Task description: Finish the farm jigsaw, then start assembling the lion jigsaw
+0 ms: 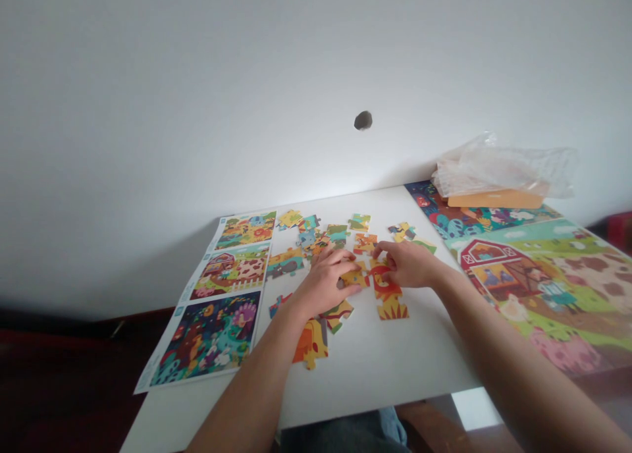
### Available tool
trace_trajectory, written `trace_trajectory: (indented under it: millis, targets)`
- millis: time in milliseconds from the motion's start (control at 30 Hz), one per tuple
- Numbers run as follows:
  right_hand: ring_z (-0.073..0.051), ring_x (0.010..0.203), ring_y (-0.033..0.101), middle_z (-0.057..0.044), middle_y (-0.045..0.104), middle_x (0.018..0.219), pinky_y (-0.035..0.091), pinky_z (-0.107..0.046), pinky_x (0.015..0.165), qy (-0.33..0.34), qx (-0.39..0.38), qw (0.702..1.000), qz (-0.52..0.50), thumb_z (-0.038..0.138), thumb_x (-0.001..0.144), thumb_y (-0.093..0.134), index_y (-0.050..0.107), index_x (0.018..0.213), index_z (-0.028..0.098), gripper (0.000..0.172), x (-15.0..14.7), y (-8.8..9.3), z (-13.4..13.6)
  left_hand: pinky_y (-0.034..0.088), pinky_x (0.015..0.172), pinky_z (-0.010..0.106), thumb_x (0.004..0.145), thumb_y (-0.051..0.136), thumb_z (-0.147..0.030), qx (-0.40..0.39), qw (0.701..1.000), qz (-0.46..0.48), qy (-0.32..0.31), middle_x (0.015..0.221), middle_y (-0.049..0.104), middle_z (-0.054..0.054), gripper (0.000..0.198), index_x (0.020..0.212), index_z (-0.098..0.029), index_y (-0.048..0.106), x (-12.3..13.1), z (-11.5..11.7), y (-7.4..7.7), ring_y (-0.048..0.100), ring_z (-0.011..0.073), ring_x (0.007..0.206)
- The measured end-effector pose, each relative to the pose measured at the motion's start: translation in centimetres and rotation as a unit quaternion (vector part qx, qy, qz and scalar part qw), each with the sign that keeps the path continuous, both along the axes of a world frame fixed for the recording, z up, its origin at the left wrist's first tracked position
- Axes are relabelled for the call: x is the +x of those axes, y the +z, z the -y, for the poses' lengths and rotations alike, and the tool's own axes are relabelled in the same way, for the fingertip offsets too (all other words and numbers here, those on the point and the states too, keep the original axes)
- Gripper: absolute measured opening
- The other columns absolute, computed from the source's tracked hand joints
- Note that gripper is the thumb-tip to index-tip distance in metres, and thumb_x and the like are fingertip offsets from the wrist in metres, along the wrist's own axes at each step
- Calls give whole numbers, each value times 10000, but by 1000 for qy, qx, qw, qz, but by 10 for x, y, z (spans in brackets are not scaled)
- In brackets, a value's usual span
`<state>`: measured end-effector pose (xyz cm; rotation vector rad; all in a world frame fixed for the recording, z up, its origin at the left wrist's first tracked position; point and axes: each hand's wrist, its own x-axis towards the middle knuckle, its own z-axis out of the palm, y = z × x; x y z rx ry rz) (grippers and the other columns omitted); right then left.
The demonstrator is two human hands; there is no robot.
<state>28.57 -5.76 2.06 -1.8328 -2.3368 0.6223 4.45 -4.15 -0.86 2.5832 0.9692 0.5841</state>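
Observation:
My left hand (326,278) has its fingers and thumb closed about a yellow puzzle piece (354,278) lying on the white table. Just right of it, my right hand (409,263) curls its index finger and thumb onto a red-and-orange lion puzzle piece (380,278). That piece joins a yellow piece with grass shapes (393,308) below it. An orange tiger piece (365,242) lies above. Loose puzzle pieces (286,263) are spread behind and left of my left hand, some partly hidden by it. An orange-and-yellow piece (316,342) rests near my left forearm.
At the left lies a sheet with three small pictures (230,275). On the right are a finished-looking farm picture (543,295) and a dark forest picture (429,206). A clear plastic bag (508,166) sits on an orange box (496,199). A white wall stands behind.

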Motion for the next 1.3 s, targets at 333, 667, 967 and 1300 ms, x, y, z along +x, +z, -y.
trace_trajectory:
  millis: [333, 667, 967, 1300]
  targets:
    - [-200, 710, 623, -18, 698, 819, 345, -264, 598, 9, 26, 999, 16, 473, 696, 688, 602, 1111, 273, 468, -1, -4, 0, 366, 1073, 439, 840, 708, -349, 2, 1000, -8, -8, 1237, 651, 16, 215, 1042, -275, 720, 6, 3, 7, 470, 265, 1184]
    - [-225, 800, 651, -43, 709, 906, 373, -270, 630, -5, 13, 999, 36, 425, 719, 674, 584, 1086, 262, 411, -2, -10, -3, 369, 1063, 425, 819, 725, -356, 1, 1000, 14, 6, 1226, 673, 15, 329, 1132, -260, 695, 5, 1, -4, 499, 273, 1184]
    - [-217, 797, 647, -31, 703, 888, 371, -279, 629, -9, 13, 1000, 27, 359, 746, 643, 628, 983, 258, 258, -5, -7, -3, 375, 1045, 424, 829, 719, -350, 0, 1000, 9, -7, 1213, 677, 2, 250, 1062, -262, 714, 10, 6, 4, 499, 264, 1140]
    - [-220, 925, 643, -43, 661, 1076, 457, -299, 788, 30, 65, 997, -24, 317, 707, 691, 655, 1068, 263, 367, -1, -3, 3, 366, 1048, 430, 833, 711, -338, 3, 1000, 2, -9, 1199, 669, 7, 223, 1041, -261, 718, 11, 9, 8, 473, 260, 1132]
